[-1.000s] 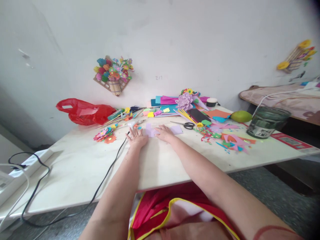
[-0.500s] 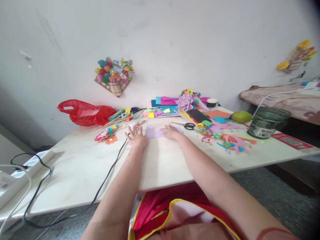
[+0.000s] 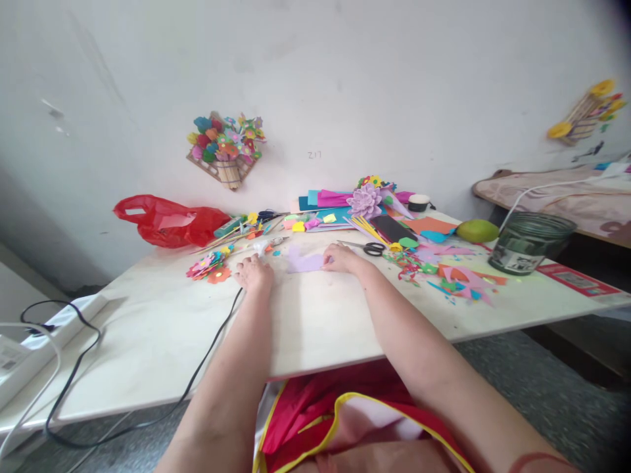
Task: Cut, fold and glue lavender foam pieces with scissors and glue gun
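With the right hand (image 3: 341,258), I am pinching one sheet (image 3: 304,263), fingertips together. The left hand (image 3: 254,273) is lying half-curled by one cord (image 3: 227,316), its hold hidden from me.

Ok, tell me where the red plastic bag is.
In the head view, the red plastic bag lies on the table at back left, beyond the left hand and flower cutouts, below the wall-hung flower basket.

Got a sheet (image 3: 303,261) mid-way across the table (image 3: 315,322), scissors (image 3: 367,247) right of it, plastic bag (image 3: 172,223) toward the back left corner, jar (image 3: 527,246) near the right edge, power strip (image 3: 64,322) front-left.
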Action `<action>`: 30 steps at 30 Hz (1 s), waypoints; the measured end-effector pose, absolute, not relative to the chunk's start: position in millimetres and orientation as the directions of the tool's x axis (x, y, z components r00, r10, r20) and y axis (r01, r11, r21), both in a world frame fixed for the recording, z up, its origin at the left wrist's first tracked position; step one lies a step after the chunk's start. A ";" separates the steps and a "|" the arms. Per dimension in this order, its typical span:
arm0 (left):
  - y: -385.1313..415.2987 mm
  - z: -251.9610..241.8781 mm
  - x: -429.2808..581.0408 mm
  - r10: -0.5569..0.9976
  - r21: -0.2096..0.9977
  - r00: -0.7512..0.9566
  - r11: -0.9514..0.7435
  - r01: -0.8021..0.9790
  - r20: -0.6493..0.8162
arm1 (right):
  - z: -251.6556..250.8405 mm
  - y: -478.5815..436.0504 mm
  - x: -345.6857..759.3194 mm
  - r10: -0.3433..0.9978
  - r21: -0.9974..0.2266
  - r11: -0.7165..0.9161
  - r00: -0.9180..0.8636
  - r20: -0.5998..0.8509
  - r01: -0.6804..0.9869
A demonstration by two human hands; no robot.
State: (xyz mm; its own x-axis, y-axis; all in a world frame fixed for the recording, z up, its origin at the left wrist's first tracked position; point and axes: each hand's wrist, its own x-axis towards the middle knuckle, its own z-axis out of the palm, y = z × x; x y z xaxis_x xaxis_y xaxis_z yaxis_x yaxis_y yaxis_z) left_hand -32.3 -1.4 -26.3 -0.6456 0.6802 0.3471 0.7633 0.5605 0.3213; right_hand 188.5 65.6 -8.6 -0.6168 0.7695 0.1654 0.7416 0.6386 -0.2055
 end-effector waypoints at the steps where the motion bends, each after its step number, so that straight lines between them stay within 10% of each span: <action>1: -0.3 -26.6 -35.2 0.681 0.323 -0.653 0.569 0.756 0.331 | -7.6 65.0 189.3 0.769 -0.199 0.639 -0.622 0.149 0.743; 9: 6.6 -23.4 -48.7 0.664 0.433 -0.738 0.634 0.641 0.120 | -11.2 73.0 189.2 0.791 -0.182 0.611 -0.604 0.099 0.770; 24: -0.7 -13.6 -51.3 0.606 0.678 -0.781 0.513 0.527 0.148 | -11.2 49.8 149.7 0.916 -0.238 0.399 -0.395 0.066 0.885; 30: -0.3 -16.3 -45.8 0.578 0.741 -0.791 0.439 0.507 0.199 | -14.3 45.9 141.8 0.865 -0.209 0.478 -0.417 0.279 0.853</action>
State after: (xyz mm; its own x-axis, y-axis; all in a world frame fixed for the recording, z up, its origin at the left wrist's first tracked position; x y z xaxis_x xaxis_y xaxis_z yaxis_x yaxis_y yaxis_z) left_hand -45.8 -0.3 -16.3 -0.7912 0.5784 0.1987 0.5073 0.4392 0.7414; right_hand 141.8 45.9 -14.3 -0.4168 0.8652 0.2787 0.8530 0.4783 -0.2089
